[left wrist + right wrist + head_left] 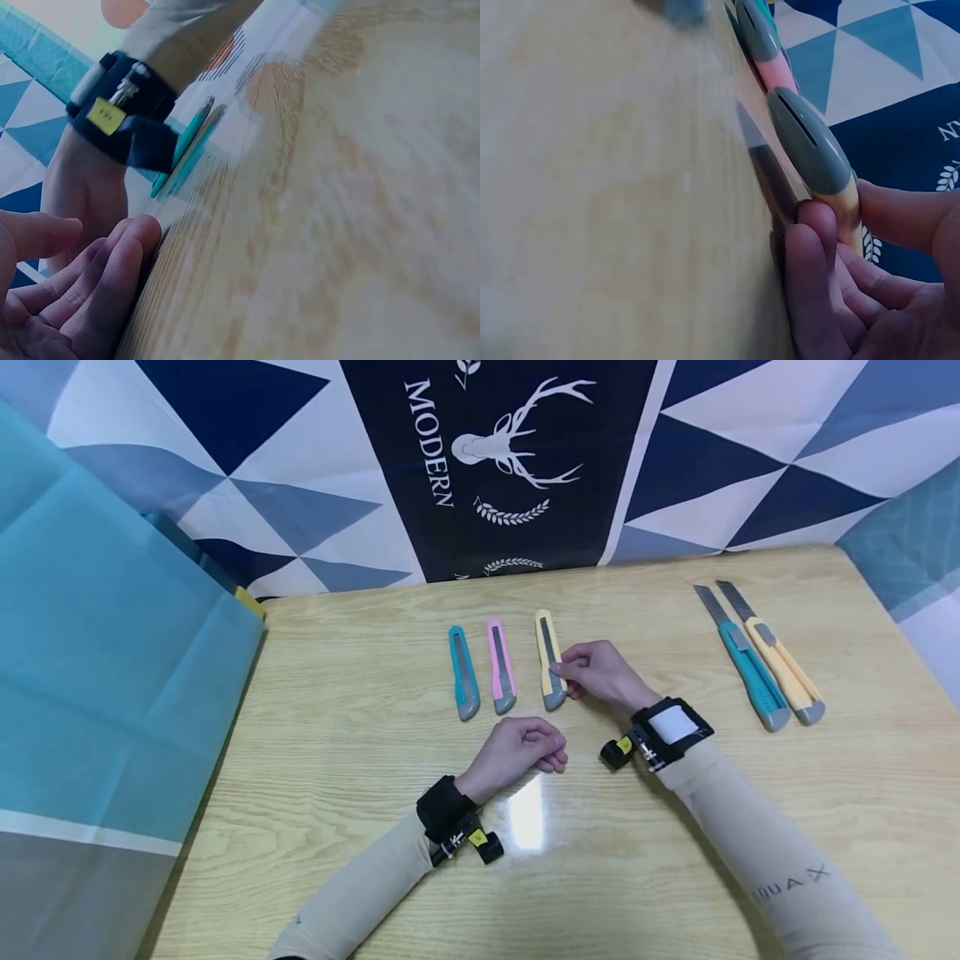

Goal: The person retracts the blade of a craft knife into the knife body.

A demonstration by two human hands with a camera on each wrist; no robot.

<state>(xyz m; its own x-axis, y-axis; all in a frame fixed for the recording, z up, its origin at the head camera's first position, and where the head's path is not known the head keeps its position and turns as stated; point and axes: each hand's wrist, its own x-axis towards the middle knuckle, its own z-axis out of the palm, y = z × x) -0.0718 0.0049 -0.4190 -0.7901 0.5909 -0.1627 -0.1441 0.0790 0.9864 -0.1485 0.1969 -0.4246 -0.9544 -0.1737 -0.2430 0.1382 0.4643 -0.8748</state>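
In the head view my right hand (600, 675) pinches a small yellow box cutter (545, 639) near its grey end, thumb on top. The right wrist view shows the thumb and fingers on either side of its yellow body, behind the grey end cap (810, 142). The cutter lies on or just above the table; I cannot tell which. To its left lie a pink box cutter (499, 660) and a teal box cutter (462, 668), side by side. My left hand (517, 752), fingers loosely curled and holding nothing, is nearer the table's front, below the pink cutter.
Two larger box cutters, one teal (756, 681) and one yellow (786, 670), lie at the table's right with blades out. Behind the wooden table (337, 693) hangs a patterned cloth (300, 510). A blue-and-grey covering (97, 652) stands along the left edge.
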